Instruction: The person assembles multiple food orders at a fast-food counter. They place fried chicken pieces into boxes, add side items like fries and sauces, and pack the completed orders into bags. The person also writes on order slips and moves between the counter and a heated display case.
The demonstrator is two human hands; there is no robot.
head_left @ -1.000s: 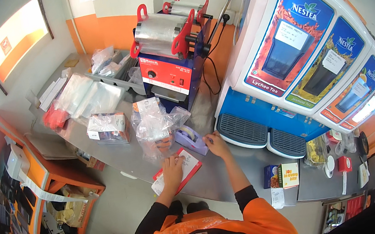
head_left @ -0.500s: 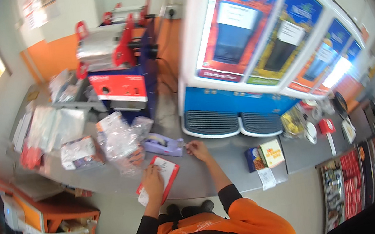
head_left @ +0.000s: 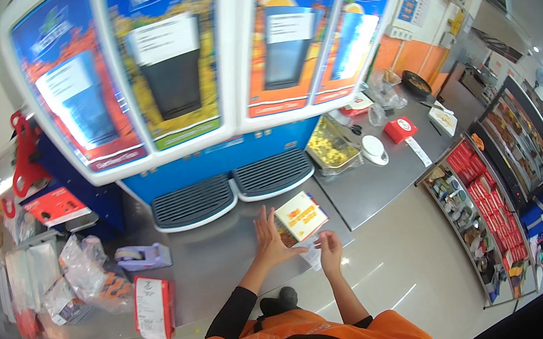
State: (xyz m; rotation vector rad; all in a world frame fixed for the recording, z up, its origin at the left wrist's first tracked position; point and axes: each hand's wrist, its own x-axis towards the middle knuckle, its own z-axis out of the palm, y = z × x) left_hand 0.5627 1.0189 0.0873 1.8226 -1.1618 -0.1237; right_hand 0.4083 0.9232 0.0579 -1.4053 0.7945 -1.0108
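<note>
My left hand is open, its fingers stretched out along the left side of a cream-and-yellow box on the steel counter. A darker box is partly visible by it. My right hand is closed, fingertips pinched together near the box's front right corner. Whatever it may hold is too small to make out. Between the two hands a white paper slip hangs at the counter's front edge. Further left are a lilac tape dispenser and a red packet with a printed white receipt on it.
A drinks dispenser with two drip trays stands behind the box. Plastic bags and a sealing machine are at left. On the right are a tub of yellow pieces, a red box and a shelf rack.
Both hands have moved right, from the red packet and tape dispenser to the cream-and-yellow box. The left hand has left the packet and spread its fingers. The view has swung right.
</note>
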